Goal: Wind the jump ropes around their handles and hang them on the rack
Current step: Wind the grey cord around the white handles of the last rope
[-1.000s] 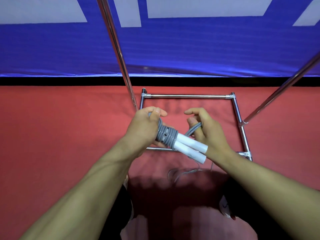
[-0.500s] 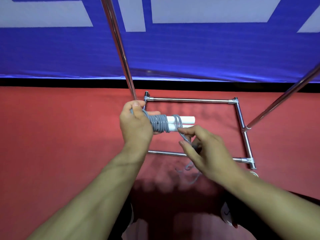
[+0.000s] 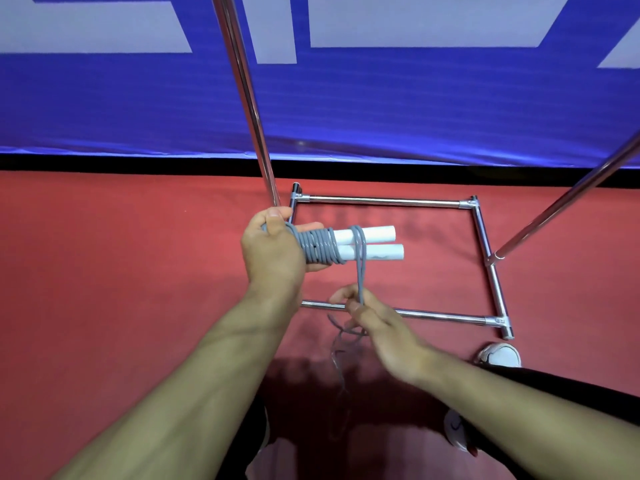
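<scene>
My left hand point(image 3: 272, 252) grips the two white jump rope handles point(image 3: 375, 242) side by side at their left end, pointing right. Several turns of grey rope point(image 3: 318, 250) are wound tightly around them next to my fingers. One looser doubled loop crosses the handles further right and runs straight down to my right hand point(image 3: 377, 327), which pinches the rope below the handles. The loose rope tail point(image 3: 337, 355) dangles under that hand. The chrome rack's base frame point(image 3: 384, 201) lies on the floor behind the handles.
Two slanted chrome rack poles rise at the left point(image 3: 249, 102) and right point(image 3: 568, 199). A blue banner point(image 3: 415, 109) covers the wall behind the red floor point(image 3: 104, 271). White shoes show at the lower right point(image 3: 500, 355).
The handles have swung from tilted down-right to level and pointing right. My right hand has dropped lower, pulling a fresh loop of rope taut down over the handles.
</scene>
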`<state>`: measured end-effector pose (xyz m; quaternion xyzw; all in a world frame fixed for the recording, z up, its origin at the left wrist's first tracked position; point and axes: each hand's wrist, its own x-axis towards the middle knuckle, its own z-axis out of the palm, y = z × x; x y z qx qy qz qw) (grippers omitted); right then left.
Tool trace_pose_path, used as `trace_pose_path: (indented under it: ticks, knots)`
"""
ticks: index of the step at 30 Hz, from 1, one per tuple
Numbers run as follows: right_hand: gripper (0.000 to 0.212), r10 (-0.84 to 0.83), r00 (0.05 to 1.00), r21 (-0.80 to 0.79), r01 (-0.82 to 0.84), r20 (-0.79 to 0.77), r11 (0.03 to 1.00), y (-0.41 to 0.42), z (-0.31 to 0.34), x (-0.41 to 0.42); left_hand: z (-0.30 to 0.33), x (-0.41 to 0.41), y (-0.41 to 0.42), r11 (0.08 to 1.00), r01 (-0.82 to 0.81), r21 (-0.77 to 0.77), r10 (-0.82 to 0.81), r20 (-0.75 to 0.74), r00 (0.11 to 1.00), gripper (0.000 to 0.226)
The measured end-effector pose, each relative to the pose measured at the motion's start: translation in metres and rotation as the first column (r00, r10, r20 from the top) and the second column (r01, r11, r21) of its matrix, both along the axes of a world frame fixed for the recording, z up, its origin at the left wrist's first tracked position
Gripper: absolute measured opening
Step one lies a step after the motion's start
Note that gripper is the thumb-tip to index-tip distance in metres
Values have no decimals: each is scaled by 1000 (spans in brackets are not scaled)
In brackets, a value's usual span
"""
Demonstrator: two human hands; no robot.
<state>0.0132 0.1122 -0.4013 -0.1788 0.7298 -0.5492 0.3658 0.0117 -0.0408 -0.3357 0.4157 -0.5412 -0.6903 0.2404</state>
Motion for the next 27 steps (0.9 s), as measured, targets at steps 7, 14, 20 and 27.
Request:
trace_pose_path:
  ticks: [7,14,20,27]
  knots:
    - [14,181,889,-214,-96,420,972,2,-2,-10,1,1,-15,999,37,-14,-37,15,999,23]
    - [13,5,890,-119,56,456,991,-1,-3,-21,2,2,-9,988,155,-24,-154,20,988,23]
    - [29,-364,927,-180,345,-89,921,12,7,-63,-1,4,-5,918,381,-113,-366,130,921,25]
    - [34,-254,646,-169,192,-720,967,25,20,-76,-18,1,-12,683,501,-531,-406,294,865,25]
